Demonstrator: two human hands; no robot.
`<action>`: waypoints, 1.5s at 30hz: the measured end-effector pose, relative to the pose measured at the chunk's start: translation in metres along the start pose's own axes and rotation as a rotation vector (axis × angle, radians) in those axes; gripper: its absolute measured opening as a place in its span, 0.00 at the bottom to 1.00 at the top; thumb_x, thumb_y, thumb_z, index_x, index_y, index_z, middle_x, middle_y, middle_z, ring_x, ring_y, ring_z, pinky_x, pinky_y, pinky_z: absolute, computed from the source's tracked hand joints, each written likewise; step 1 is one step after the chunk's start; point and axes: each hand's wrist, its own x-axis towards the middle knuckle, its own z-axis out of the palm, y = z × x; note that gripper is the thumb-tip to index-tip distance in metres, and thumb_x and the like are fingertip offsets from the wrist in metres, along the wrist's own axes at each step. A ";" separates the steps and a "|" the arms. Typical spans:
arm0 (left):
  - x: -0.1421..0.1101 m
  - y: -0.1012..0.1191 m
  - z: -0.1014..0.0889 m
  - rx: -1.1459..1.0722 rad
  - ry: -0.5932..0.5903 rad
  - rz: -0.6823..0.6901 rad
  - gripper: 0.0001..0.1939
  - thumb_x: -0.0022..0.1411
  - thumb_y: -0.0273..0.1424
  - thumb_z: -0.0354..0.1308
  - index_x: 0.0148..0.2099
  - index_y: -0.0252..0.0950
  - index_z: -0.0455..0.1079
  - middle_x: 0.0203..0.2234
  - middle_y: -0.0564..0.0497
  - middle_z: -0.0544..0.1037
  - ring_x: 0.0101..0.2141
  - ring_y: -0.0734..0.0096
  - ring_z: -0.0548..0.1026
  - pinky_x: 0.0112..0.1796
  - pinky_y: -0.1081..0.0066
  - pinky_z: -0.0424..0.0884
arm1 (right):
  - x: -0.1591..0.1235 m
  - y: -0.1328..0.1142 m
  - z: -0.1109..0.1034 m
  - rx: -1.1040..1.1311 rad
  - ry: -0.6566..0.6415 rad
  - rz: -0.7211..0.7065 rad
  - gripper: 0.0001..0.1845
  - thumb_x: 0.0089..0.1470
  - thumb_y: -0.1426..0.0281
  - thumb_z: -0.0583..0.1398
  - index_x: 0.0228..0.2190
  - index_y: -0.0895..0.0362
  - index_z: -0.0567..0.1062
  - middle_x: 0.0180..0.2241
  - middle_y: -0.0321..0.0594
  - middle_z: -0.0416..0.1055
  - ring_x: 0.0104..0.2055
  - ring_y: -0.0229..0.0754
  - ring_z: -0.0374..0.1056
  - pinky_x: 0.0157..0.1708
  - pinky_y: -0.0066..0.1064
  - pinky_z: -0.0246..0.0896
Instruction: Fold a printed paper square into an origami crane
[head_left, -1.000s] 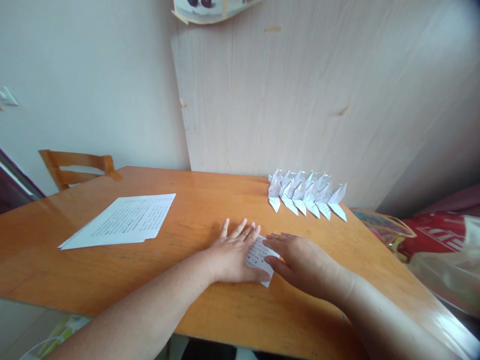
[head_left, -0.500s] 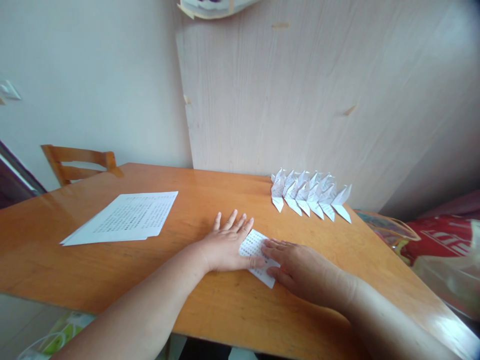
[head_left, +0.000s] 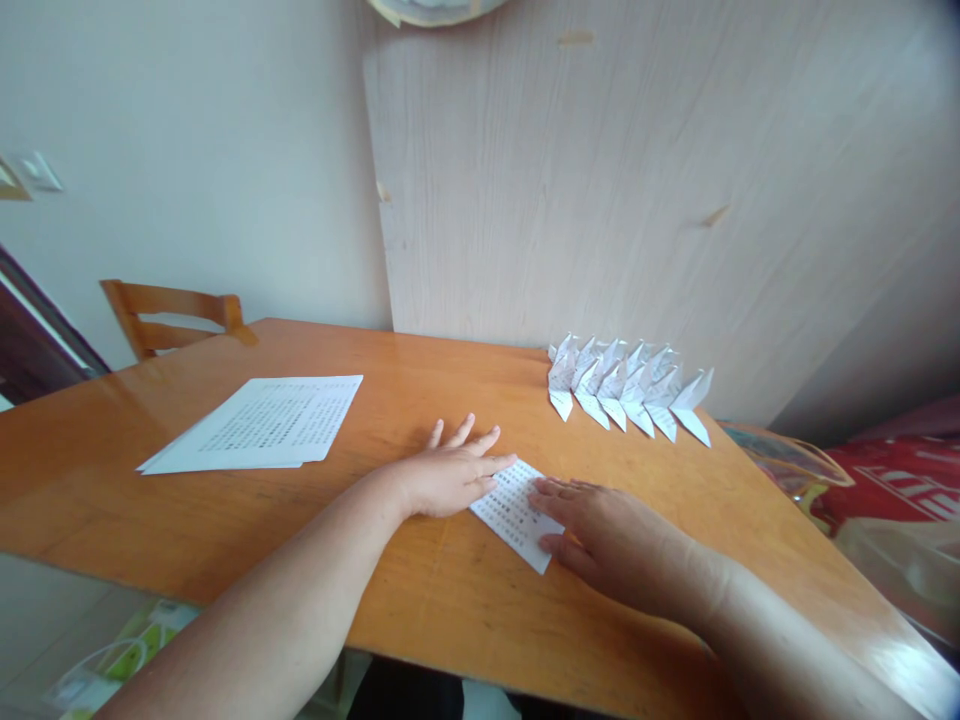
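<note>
- Wooden table [head_left: 420,385], head view: one, orange-brown, set before a pale wall panel [head_left: 600,190].
- Chair [head_left: 176,302]: one, wooden, far left.
- Printed sheets [head_left: 274,425]: a stack, flat, on the left.
- Folded paper pieces [head_left: 630,390]: white, upright points, grouped in rows, far right.
- Small printed paper [head_left: 514,515]: one, lying near the middle, between my hands.
- My left hand [head_left: 454,475]: open, fingers spread, at the paper's far-left edge.
- My right hand [head_left: 589,520]: open, palm down, fingers extended over the paper's right side.
</note>
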 end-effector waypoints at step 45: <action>-0.004 0.012 -0.014 -0.047 -0.083 -0.008 0.29 0.72 0.37 0.42 0.73 0.55 0.45 0.71 0.54 0.52 0.71 0.48 0.34 0.63 0.37 0.29 | 0.011 0.009 0.013 0.078 -0.125 -0.006 0.46 0.61 0.53 0.56 0.69 0.65 0.50 0.71 0.53 0.40 0.73 0.55 0.38 0.70 0.48 0.37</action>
